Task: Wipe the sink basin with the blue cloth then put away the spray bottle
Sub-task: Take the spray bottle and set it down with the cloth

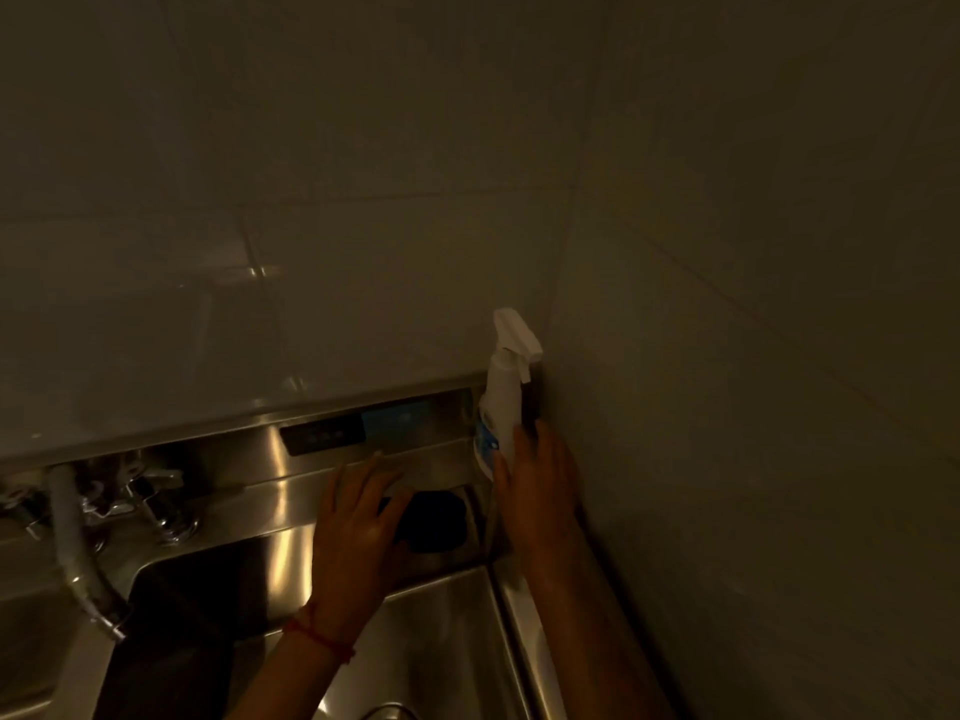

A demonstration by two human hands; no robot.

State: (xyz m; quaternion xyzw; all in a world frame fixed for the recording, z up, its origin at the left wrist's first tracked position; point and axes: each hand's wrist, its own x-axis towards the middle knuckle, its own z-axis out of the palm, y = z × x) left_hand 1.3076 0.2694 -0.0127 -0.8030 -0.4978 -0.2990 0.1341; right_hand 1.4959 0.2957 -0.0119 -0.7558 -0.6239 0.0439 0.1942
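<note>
A white spray bottle [503, 392] with a blue label stands upright in the back right corner of the steel sink's ledge, against the wall. My right hand [540, 483] is wrapped round its lower body. The dark blue cloth [436, 521] lies bunched on the ledge behind the sink basin [447, 641]. My left hand [358, 532] lies over the cloth's left part, fingers spread and reaching toward the back; whether it grips the cloth is not clear.
A tap with a grey hose [78, 553] is at the left of the sink. A steel backsplash [244, 454] carries a dark panel [322, 434]. Tiled walls close in behind and on the right. The light is dim.
</note>
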